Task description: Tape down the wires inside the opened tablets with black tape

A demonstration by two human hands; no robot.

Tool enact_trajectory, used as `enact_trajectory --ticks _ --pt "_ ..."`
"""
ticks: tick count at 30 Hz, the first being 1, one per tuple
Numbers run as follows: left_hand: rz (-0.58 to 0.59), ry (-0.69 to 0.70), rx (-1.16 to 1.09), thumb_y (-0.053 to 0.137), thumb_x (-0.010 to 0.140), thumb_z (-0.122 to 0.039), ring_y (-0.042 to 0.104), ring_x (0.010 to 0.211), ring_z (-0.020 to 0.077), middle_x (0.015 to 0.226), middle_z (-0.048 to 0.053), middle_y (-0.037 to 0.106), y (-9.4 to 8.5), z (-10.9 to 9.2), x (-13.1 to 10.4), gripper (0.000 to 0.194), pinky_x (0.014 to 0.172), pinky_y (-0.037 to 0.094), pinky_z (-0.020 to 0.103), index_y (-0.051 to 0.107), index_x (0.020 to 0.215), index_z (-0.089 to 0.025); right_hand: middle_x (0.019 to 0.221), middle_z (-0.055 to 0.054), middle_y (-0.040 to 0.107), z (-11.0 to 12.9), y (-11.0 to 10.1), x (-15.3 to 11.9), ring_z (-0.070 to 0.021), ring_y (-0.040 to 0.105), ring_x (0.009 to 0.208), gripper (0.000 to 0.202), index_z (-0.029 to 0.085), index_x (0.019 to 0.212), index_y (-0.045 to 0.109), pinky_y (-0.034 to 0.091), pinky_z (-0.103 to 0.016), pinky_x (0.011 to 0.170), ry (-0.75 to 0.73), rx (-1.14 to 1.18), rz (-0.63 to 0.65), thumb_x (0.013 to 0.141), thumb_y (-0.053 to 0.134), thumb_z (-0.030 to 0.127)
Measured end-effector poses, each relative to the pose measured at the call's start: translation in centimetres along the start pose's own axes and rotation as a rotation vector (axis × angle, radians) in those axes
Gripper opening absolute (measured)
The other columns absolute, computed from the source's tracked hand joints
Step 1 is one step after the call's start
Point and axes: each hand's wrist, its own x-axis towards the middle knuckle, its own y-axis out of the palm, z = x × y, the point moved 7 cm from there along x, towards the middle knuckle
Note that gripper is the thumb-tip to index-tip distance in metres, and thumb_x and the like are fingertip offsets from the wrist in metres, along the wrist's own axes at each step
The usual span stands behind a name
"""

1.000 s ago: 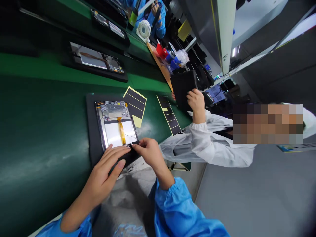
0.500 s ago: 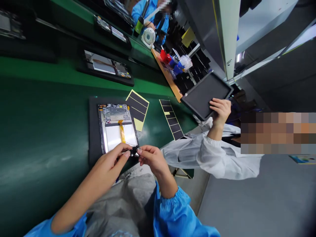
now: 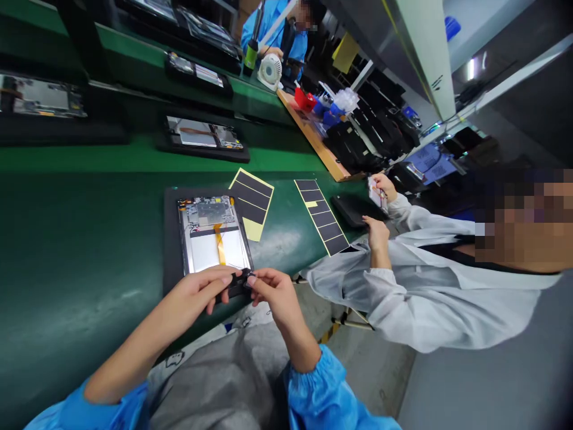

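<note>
An opened tablet (image 3: 215, 242) lies on a black foam pad (image 3: 172, 239), its circuit board, silver battery and orange ribbon cable exposed. At its near edge my left hand (image 3: 203, 291) is closed, pinching a small black part (image 3: 242, 279) whose exact kind I cannot make out. My right hand (image 3: 275, 292) is closed too, thumb and fingertips on the right end of the same part. My fingers partly cover the part and the tablet's near corner.
Sheets of black adhesive strips (image 3: 253, 203) (image 3: 321, 215) lie right of the tablet. More opened tablets (image 3: 203, 134) (image 3: 42, 98) rest on black pads behind. A co-worker (image 3: 430, 280) at the right handles a device over a black pad (image 3: 349, 210). A small white fan (image 3: 270, 71) stands farther back.
The co-worker's black tray has come down to the bench, and a second hand of theirs now shows with a device. My hands stay at the tablet's near edge, still pinching the black part.
</note>
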Motion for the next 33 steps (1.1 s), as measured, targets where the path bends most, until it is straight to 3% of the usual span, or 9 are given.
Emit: enact_trajectory --ticks 6,10,14,18,23,28,30,33 --pt "0.006 -0.017 -0.113 0.070 0.079 -0.063 0.055 0.065 0.0163 0.083 0.008 0.072 -0.9 -0.3 -1.2 0.053 0.059 0.046 0.025 0.081 0.106 -0.018 0.054 0.004 0.061 -0.1 -0.1 0.4 -0.0104 0.053 0.047 0.038 0.017 0.076 0.070 0.047 -0.022 0.044 -0.042 -0.006 -0.014 0.064 0.089 0.048" --pt "-0.050 -0.019 0.004 0.072 0.075 -0.066 0.054 0.061 0.0149 0.094 0.010 0.075 -1.3 -0.7 -1.2 0.055 0.059 0.047 0.026 0.082 0.102 -0.019 0.055 0.004 0.061 0.0 -0.1 0.4 -0.0113 0.055 0.049 0.037 0.018 0.077 0.071 0.048 -0.023 0.045 -0.052 -0.007 -0.005 0.065 0.089 0.048" --pt "0.029 -0.060 0.074 0.068 0.071 -0.073 0.047 0.052 0.0139 0.076 0.009 0.071 0.0 -0.8 -0.9 0.066 0.050 0.045 0.027 0.081 0.102 -0.016 0.057 0.003 0.062 -0.1 0.0 0.3 -0.0120 0.056 0.051 0.037 0.017 0.079 0.071 0.049 -0.023 0.046 -0.056 -0.012 0.003 0.065 0.088 0.047" --pt "0.010 -0.051 0.091 0.066 0.074 -0.072 0.049 0.054 0.0147 0.070 0.007 0.068 0.2 -0.6 -0.9 0.069 0.050 0.043 0.026 0.079 0.109 -0.015 0.058 0.003 0.063 -0.1 0.2 0.4 -0.0121 0.057 0.052 0.037 0.017 0.079 0.071 0.048 -0.023 0.046 -0.056 -0.015 0.004 0.065 0.088 0.046" --pt "0.016 -0.024 0.113 0.065 0.078 -0.070 0.058 0.066 0.0187 0.098 0.014 0.073 0.0 -0.7 -1.4 0.064 0.049 0.043 0.024 0.080 0.109 -0.016 0.057 0.003 0.061 -0.1 0.4 0.4 -0.0111 0.054 0.051 0.035 0.017 0.077 0.070 0.048 -0.022 0.046 -0.054 -0.015 0.003 0.064 0.086 0.045" --pt "0.048 -0.007 0.097 0.070 0.080 -0.065 0.059 0.067 0.0160 0.115 0.014 0.071 0.0 -2.6 -2.0 0.053 0.049 0.045 0.021 0.082 0.110 -0.023 0.058 0.004 0.060 0.3 0.8 0.1 -0.0114 0.053 0.052 0.032 0.017 0.080 0.070 0.048 -0.022 0.047 -0.063 -0.022 0.013 0.065 0.083 0.042" --pt "0.075 -0.025 0.028 0.075 0.079 -0.062 0.057 0.065 0.0139 0.109 0.013 0.073 0.0 -3.3 -2.1 0.047 0.047 0.044 0.019 0.084 0.105 -0.024 0.058 0.004 0.060 0.6 0.9 0.0 -0.0118 0.054 0.053 0.030 0.017 0.081 0.070 0.049 -0.023 0.048 -0.074 -0.027 0.022 0.067 0.082 0.041" --pt "0.100 -0.106 -0.168 0.080 0.078 -0.057 0.053 0.059 0.0118 0.080 0.010 0.071 -0.1 -3.7 -2.3 0.044 0.046 0.043 0.015 0.084 0.106 -0.023 0.059 0.004 0.059 0.7 0.9 0.1 -0.0121 0.054 0.054 0.026 0.017 0.080 0.070 0.049 -0.023 0.050 -0.098 -0.039 0.016 0.070 0.080 0.039"
